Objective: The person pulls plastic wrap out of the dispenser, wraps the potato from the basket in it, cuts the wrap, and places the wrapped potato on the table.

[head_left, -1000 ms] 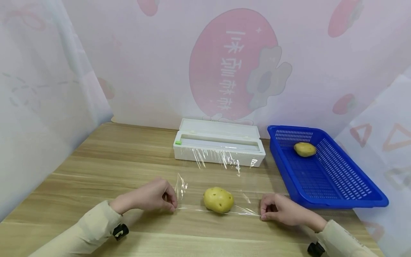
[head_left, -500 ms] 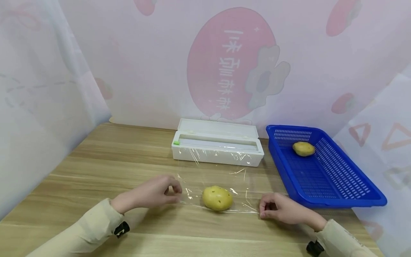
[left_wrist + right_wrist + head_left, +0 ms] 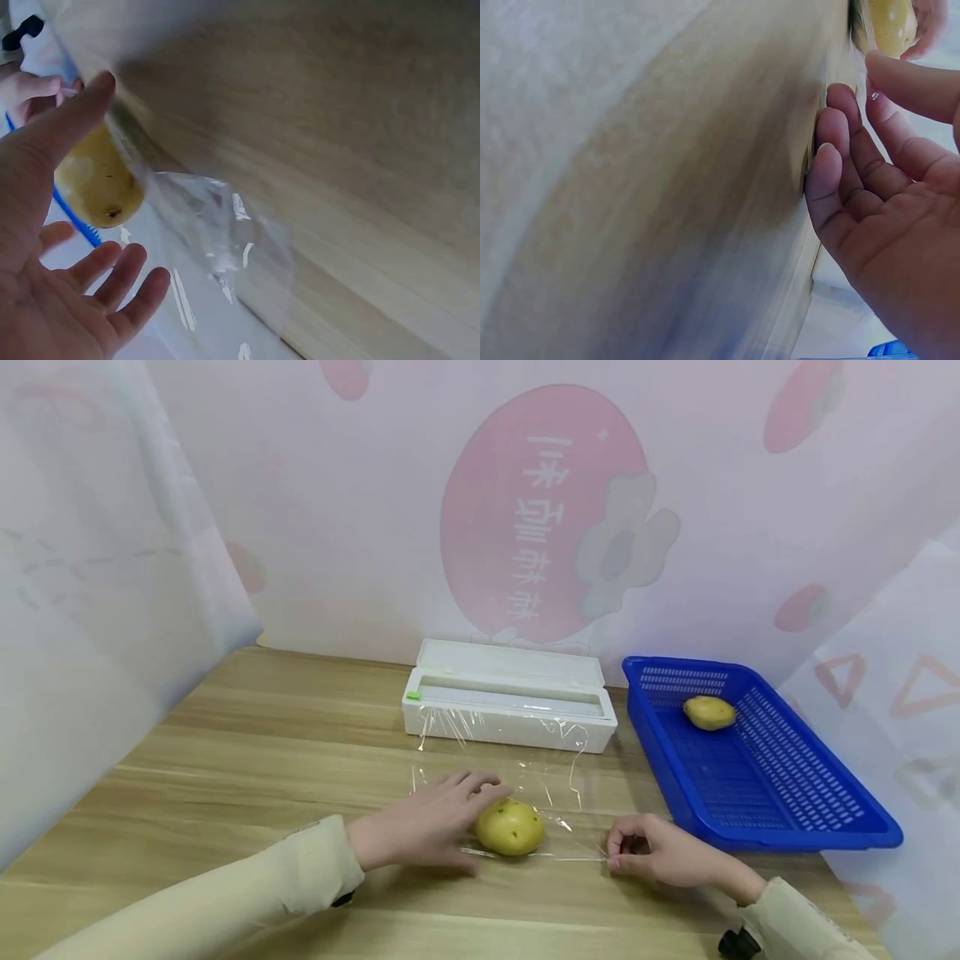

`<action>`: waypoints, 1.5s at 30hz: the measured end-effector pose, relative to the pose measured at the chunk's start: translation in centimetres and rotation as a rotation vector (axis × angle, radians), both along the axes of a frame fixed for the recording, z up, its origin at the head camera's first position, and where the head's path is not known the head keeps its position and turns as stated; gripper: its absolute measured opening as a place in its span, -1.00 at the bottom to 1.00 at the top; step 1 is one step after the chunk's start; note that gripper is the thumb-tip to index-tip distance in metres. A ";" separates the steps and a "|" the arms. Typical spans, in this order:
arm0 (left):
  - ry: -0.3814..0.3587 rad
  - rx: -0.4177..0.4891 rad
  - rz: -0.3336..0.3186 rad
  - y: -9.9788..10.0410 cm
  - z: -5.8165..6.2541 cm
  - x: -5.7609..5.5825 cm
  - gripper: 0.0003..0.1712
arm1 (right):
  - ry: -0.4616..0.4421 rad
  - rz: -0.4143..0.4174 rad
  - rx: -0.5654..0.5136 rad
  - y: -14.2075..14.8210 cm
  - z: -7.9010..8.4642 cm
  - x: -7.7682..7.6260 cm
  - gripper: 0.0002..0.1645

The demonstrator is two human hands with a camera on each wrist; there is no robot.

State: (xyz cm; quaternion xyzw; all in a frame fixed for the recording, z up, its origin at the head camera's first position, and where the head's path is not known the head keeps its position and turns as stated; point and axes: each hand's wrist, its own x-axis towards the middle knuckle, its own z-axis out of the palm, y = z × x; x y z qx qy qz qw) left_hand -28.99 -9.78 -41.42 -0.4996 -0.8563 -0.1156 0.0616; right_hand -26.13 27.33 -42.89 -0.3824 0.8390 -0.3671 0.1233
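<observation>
A yellow potato (image 3: 510, 828) lies on clear plastic wrap (image 3: 551, 777), which runs from a white dispenser (image 3: 495, 727) toward me. My left hand (image 3: 431, 822) is beside the potato's left side, fingers spread and curved around it without gripping; whether fingertips touch it cannot be told. In the left wrist view, the loose wrap (image 3: 214, 225) bunches beyond the hand (image 3: 60, 247), near the potato (image 3: 101, 180). My right hand (image 3: 667, 852) pinches the wrap's front right corner between thumb and index finger. The right wrist view shows this hand (image 3: 892, 172) with its other fingers curled against the table.
The dispenser's lid (image 3: 510, 660) is raised, with a green piece (image 3: 413, 695) at its left end. To the right, a blue basket (image 3: 795, 839) holds another potato (image 3: 709, 713). A printed cloth (image 3: 337, 568) stands behind the wooden table (image 3: 247, 743).
My left hand has let go of the wrap's left corner and moved right to the potato, its fingers spreading. The right hand stays in place, still pinching the wrap.
</observation>
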 end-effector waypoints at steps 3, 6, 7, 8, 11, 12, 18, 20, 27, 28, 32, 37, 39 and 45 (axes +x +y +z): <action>0.037 -0.012 -0.034 0.3 -0.3 -0.2 0.15 | -0.008 -0.007 0.002 -0.1 -0.1 0.1 -0.89; 0.105 -0.025 -0.073 0.4 -0.6 -0.3 0.05 | -0.016 -0.003 -0.005 0.0 -0.2 0.1 -0.89; 0.128 -0.026 -0.080 0.4 -0.7 -0.4 0.01 | -0.020 -0.001 -0.007 0.0 -0.2 0.1 -0.89; 0.153 -0.022 -0.087 0.5 -0.8 -0.4 -0.04 | -0.026 0.001 -0.010 0.0 -0.2 0.1 -0.89; 0.199 0.014 -0.098 0.5 -1.0 -0.4 -0.17 | -0.040 0.001 -0.017 0.0 -0.2 0.2 -0.89; 0.205 0.028 -0.100 0.5 -1.0 -0.4 -0.21 | -0.045 0.000 -0.017 0.0 -0.2 0.2 -0.90; 0.155 0.089 -0.116 0.4 -0.9 -0.7 -0.32 | -0.004 -0.069 0.034 -0.1 0.6 0.6 -0.90; 0.114 0.101 -0.120 0.3 -0.9 -1.0 -0.33 | 0.064 -0.131 0.053 -0.6 1.4 0.8 -0.91; 0.004 0.105 -0.122 -0.1 -0.5 -1.8 -0.29 | 0.352 -0.274 0.061 -5.7 4.1 1.6 -0.48; -0.005 0.104 -0.122 -0.1 -0.4 -1.9 -0.29 | 0.378 -0.263 0.077 -6.6 4.2 1.6 -0.39; -0.024 0.099 -0.124 -0.2 -0.1 -2.2 -0.30 | 0.440 -0.224 0.170 -9.5 3.8 1.4 -0.05; -0.063 0.066 -0.087 -0.4 0.0 -2.3 -0.32 | 0.471 -0.205 0.272 -11.4 2.4 0.5 0.14; -0.080 0.057 -0.073 -0.4 0.0 -2.4 -0.32 | 0.486 -0.200 0.291 -11.7 1.9 0.3 0.15; -0.121 0.070 -0.072 -0.5 0.1 -2.5 -0.32 | 0.496 -0.208 0.265 -12.3 1.6 -0.2 -0.07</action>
